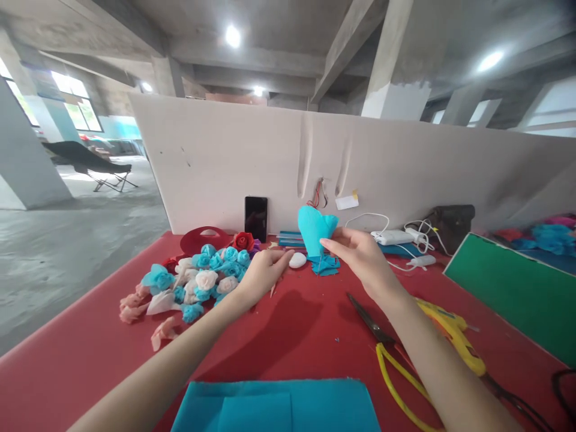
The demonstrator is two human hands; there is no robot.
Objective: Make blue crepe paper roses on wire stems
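Observation:
My right hand (pixel 357 252) pinches a bright blue crepe paper petal (pixel 315 228) by its lower right edge and holds it up above the table. My left hand (pixel 267 270) is closed, thumb and fingertips together, just left of a white oval piece (pixel 297 260). Whatever those fingertips might hold is hidden or too small to make out. Below the raised petal lie blue paper scraps (pixel 324 266) on the red tabletop. Beside my left wrist sits a heap of blue, white and pink paper roses (pixel 207 279), with a red rose (pixel 243 241) at its back.
Yellow-handled scissors (pixel 382 343) and a yellow glue gun (pixel 454 336) lie near my right forearm. Folded blue paper (pixel 274 408) is at the front edge. A phone (pixel 256 219) leans on the back panel. White cables and a power bank (pixel 393 237) lie back right, near a green board (pixel 513 294).

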